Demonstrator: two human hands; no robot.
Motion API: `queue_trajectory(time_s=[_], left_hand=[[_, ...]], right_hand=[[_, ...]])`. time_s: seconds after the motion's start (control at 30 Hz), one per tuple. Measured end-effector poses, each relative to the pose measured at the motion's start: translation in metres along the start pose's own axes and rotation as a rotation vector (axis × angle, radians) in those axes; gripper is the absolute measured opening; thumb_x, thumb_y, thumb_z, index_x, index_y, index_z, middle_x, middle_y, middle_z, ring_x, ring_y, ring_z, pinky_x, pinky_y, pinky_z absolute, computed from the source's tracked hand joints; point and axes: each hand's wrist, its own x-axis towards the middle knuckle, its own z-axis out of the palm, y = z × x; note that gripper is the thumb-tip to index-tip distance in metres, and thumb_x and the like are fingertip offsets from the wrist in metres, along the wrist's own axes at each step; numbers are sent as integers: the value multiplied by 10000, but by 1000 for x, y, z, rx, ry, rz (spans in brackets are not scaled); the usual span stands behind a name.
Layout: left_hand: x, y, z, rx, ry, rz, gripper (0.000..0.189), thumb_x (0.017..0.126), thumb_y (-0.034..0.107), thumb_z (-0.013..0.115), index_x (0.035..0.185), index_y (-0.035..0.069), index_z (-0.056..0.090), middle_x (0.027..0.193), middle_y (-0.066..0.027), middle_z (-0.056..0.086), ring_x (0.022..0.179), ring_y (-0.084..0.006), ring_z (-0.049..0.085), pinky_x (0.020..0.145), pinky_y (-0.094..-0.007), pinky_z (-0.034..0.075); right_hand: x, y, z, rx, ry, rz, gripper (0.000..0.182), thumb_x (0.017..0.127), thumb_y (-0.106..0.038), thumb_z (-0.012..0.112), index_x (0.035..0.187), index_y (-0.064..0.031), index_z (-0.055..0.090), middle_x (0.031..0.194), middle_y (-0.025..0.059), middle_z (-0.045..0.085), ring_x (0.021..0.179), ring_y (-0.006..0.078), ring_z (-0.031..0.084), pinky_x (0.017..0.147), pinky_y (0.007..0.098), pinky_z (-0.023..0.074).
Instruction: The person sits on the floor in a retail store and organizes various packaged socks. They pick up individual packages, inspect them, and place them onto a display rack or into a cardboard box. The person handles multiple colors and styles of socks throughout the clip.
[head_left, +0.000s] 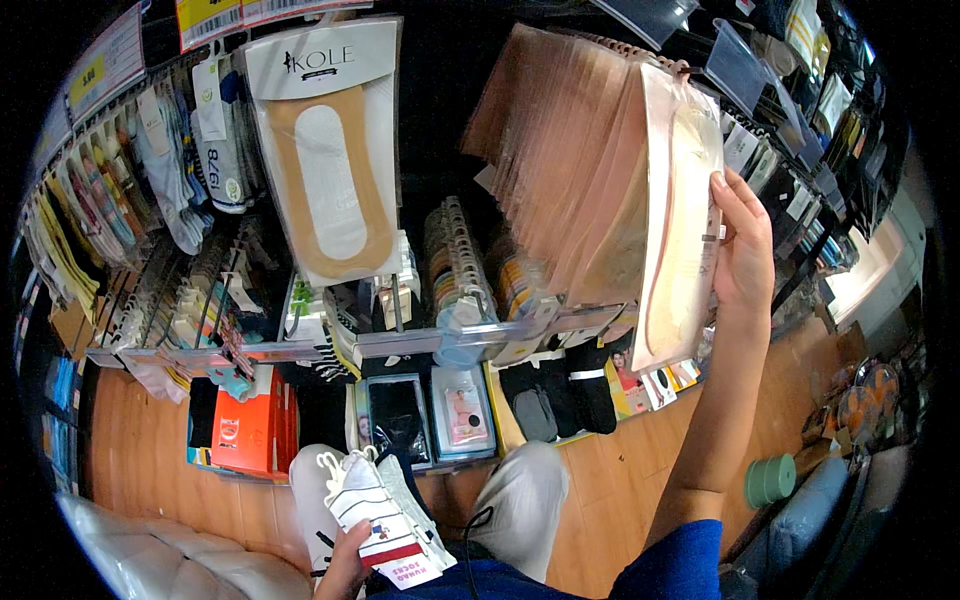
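Observation:
My left hand (346, 559), low over my lap, grips a few pairs of socks (379, 510) with white plastic hooks at their tops. The front pair is white with dark stripes, a red band and a printed label. At the upper right my right hand (742, 247) is on the edge of a flat clear packet (679, 225) with something beige inside, its fingers at the near side. That packet hangs at the front of a long row of similar pinkish-beige packets (570, 157). Some of my right fingers are hidden from view.
A packaged beige liner sock (322, 180) hangs centre left, beside rows of hanging socks (165, 165). Below the rack's clear front rail (442, 337) stand an orange box (244, 431) and packs of dark hosiery (397, 412). A green stool (770, 480) is on the wooden floor (600, 495).

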Motion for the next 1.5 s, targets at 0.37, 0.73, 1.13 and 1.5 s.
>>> queue_trajectory(time_s=[0.37, 0.73, 1.13, 1.5], left_hand=[[5, 5, -5, -6, -137, 71, 618, 768, 219, 619, 1259, -46, 355, 1111, -186, 546, 980, -283, 589, 845, -401, 500], [5, 43, 34, 273, -337, 243, 557, 783, 174, 649, 1237, -35, 403, 1101, -140, 569, 979, -197, 578, 837, -322, 481], [-11, 55, 86, 402, -571, 457, 472, 835, 148, 620, 1232, -27, 436, 1151, -117, 551, 1039, -174, 546, 891, -321, 448], [-12, 51, 85, 85, -409, 202, 503, 936, 396, 428, 1252, 6, 401, 1099, -114, 575, 961, -157, 598, 823, -299, 508]], right_hand=[[-12, 33, 21, -165, 233, -80, 261, 853, -186, 624, 1029, -7, 553, 893, 16, 613, 789, 62, 539, 665, 190, 389], [-159, 53, 67, -557, 27, -297, 67, 828, -1, 566, 894, 11, 564, 856, 53, 561, 766, 112, 508, 720, 229, 411], [-227, 43, 152, -454, -544, -100, 411, 670, -47, 744, 1031, 8, 553, 800, 93, 578, 670, 124, 555, 567, 233, 431], [-211, 52, 120, 394, -12, 302, 303, 870, -96, 559, 1141, -11, 451, 1039, 85, 582, 936, 152, 567, 841, 281, 446]])
